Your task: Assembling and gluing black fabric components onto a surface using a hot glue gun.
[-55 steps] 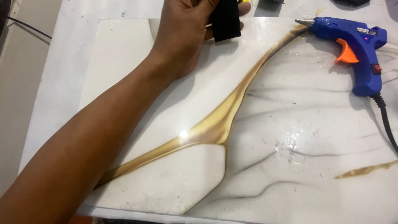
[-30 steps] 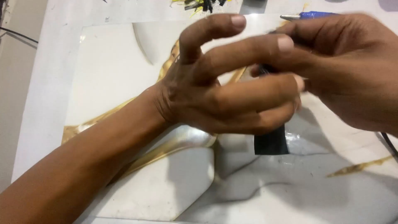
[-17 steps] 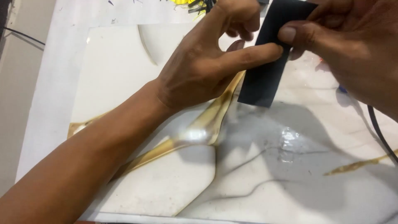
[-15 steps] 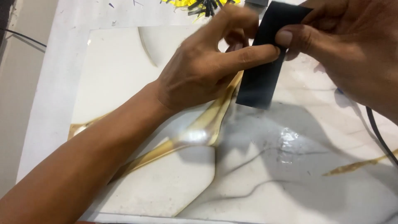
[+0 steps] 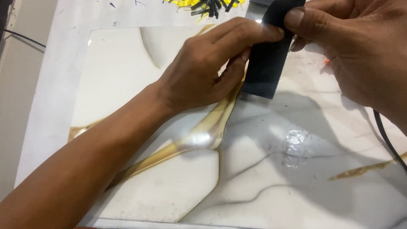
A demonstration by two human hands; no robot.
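Black and flat, a rectangular strip [image 5: 268, 55] sits at upper centre of the head view, its top cut off by the frame. The left hand [image 5: 207, 70] and right hand [image 5: 356, 46] pinch its edges. Below lies a glossy marble-patterned board [image 5: 271, 169] with gold veins; a black cable [image 5: 388, 138] exits right.

There is one view only, from a camera worn on the person's head, looking steeply down and a little forward over a glossy marble-patterned slab [image 5: 271, 178] from close above. Both arms reach away from it: the left hand [image 5: 203, 72] enters from the lower left corner, the right hand [image 5: 360, 46] from the upper right edge, both large near the top. With no second camera, no part of the scene is shared between views.
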